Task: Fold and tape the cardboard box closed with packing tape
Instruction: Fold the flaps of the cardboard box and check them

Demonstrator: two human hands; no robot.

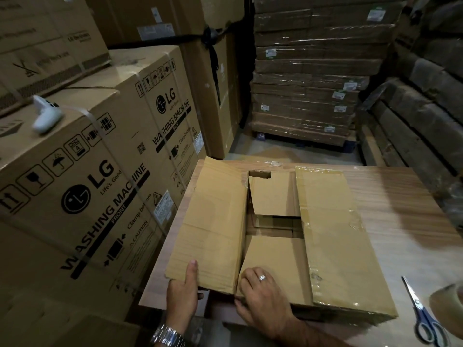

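In the head view the cardboard box [275, 236] sits on the wooden worktop [400, 209] toward its near-left corner, its near edge at the worktop's front edge. Both long flaps lie spread outward; the two short flaps are folded inward, leaving a dark gap whose contents cannot be made out. The left hand [184, 294] grips the near edge of the left flap [213, 221], thumb on top, the other fingers hidden beneath. The right hand [260, 294] rests on the near short flap [278, 261], fingers curled together at its edge, a ring showing. Scissors [423, 319] lie near the worktop's front-right corner, beside a roll of packing tape [448, 300] blurred and cut off by the frame.
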